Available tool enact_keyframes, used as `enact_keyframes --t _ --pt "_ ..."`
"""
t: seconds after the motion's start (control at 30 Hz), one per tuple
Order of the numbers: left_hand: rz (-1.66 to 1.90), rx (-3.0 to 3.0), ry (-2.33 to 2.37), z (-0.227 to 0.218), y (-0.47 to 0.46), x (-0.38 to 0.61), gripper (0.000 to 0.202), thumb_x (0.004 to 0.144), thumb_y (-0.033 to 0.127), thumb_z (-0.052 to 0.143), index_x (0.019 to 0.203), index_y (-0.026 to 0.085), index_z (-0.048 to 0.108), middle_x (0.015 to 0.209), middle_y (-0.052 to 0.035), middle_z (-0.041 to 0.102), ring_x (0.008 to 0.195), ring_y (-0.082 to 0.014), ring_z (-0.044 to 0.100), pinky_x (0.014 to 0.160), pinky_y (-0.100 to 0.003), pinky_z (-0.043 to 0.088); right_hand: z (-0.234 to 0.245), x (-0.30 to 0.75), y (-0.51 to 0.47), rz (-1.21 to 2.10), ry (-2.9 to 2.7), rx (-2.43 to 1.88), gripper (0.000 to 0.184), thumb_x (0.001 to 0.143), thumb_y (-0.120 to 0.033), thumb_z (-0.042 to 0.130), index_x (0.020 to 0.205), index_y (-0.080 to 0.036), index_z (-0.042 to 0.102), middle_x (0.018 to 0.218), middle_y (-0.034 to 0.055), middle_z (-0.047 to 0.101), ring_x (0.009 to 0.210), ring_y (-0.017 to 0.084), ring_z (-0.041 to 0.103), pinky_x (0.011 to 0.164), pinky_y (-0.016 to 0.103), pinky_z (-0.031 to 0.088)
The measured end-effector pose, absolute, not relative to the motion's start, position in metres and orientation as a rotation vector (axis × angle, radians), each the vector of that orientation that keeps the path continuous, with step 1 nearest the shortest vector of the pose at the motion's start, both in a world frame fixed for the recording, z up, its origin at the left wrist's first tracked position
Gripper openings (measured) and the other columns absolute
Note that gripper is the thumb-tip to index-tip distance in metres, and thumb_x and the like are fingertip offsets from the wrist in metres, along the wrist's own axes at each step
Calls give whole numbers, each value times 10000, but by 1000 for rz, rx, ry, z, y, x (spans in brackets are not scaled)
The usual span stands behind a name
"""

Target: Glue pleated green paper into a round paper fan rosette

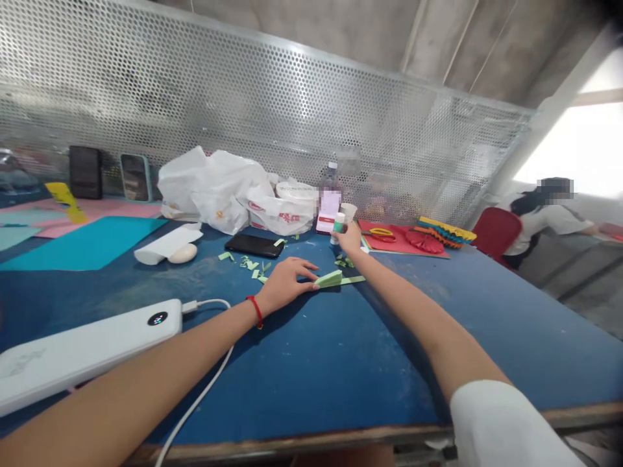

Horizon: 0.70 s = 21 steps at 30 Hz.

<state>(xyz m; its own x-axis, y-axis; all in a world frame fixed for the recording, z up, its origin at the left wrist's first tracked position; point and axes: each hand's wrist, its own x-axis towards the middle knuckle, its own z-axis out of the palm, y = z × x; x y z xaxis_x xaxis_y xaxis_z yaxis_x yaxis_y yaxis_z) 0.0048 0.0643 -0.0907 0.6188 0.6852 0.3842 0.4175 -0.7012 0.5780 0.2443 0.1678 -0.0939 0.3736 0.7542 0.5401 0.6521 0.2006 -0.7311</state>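
My left hand [289, 284] rests low over the blue table. Its thumb and fingers pinch the left end of a folded light-green paper strip [331, 279], which has a flat tail running to the right. Beyond it, my right hand [349, 240] grips a glue stick [339, 224] with a green and white barrel, held upright near the table. Its lower end is partly hidden by my fingers. Small green paper scraps [250, 263] lie behind my left hand, and more sit under my right hand.
A power bank [97, 334] with a white cable lies at front left. Behind are a black phone [254, 245], white plastic bags [228, 188], a propped phone [329, 206], yellow scissors [382, 235] on red paper and blue sheets [82, 243]. A person [545, 214] sits far right.
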Motion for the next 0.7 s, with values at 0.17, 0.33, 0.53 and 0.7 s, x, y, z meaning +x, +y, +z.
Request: enact_keyframes --t 0.17,0.33,0.53,0.7 --pt "860 2376 850 -92 64 6 104 759 300 784 833 236 819 1111 -46 782 1077 -252 692 1012 -381 487 -86 241 157 103 -1409 -1510 280 920 -406 623 1042 -154 622 998 70 671 909 202 636 876 423 523" --pt "892 2305 849 -92 62 5 254 811 382 695 956 201 801 1020 -58 798 961 -238 724 914 -341 529 -32 244 116 55 -1604 -1373 340 879 -451 603 1081 -178 632 1066 90 686 992 239 608 886 382 490" --pt "896 2285 812 -92 61 8 265 798 404 671 897 187 785 893 -43 796 803 -204 708 775 -292 535 38 242 57 203 -1695 -1229 371 720 -506 786 836 -161 712 652 -7 609 553 116 491 513 253 398" --pt "904 2271 830 -93 62 9 272 784 396 691 894 162 772 844 -53 783 737 -186 681 733 -280 527 38 216 29 146 -1582 -1126 392 777 -487 751 630 -177 564 581 -31 498 540 84 424 490 237 305"
